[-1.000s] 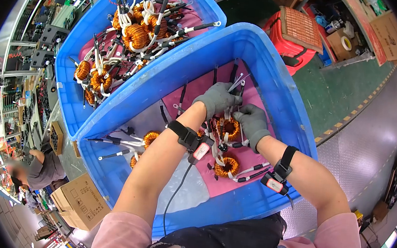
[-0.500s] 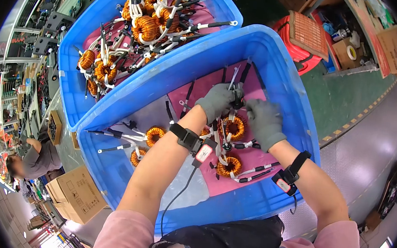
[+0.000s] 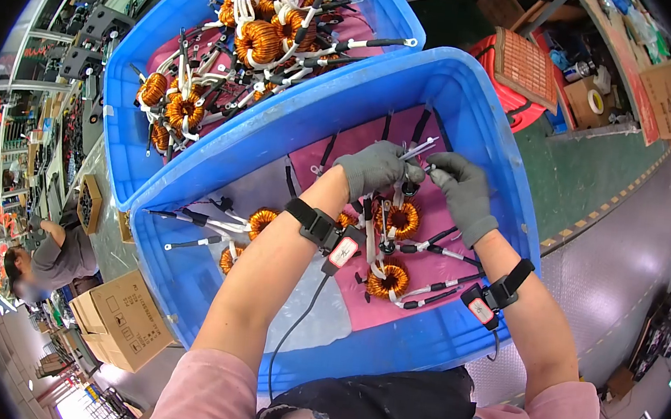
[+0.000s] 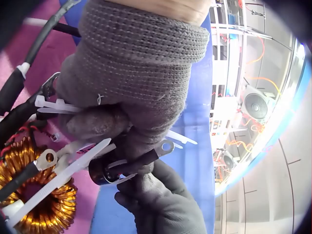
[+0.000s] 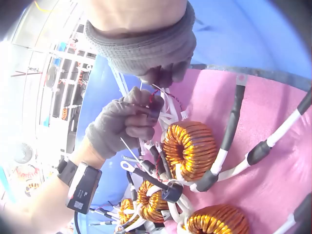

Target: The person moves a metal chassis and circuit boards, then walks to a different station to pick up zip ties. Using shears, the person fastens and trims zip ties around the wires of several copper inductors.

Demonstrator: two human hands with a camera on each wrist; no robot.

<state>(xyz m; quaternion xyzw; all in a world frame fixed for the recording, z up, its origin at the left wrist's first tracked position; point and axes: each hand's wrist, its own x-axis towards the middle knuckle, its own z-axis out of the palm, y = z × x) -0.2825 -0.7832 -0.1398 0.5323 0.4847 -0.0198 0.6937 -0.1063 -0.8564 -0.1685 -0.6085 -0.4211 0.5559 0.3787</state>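
My gloved left hand (image 3: 373, 167) grips several white cable ties (image 3: 418, 148), which stick out past its fingers toward the upper right. At its fingertips a black ring (image 4: 100, 171) sits on a lead with a ring terminal (image 4: 166, 146). Close beside it, my gloved right hand (image 3: 466, 191) has its fingertips together by the ring, pinching a thin white cable tie (image 4: 127, 179); the fingers partly hide it. Below both hands, a copper-wound coil (image 3: 404, 218) with white and black leads lies on the pink sheet (image 5: 263, 117). Another copper coil (image 3: 387, 281) lies nearer the body.
The blue bin (image 3: 320, 368) surrounds the work with high walls. More coils (image 3: 263, 220) lie at its left on a pale sheet (image 3: 317, 313). A second blue bin (image 3: 124, 100) behind holds piled coils (image 3: 259, 40). A red stool (image 3: 518, 70) stands beyond the right corner.
Half a second ago the right hand was apart from the left; its fingertips have since come together beside it. The cable ties in the left hand now slant further to the right.
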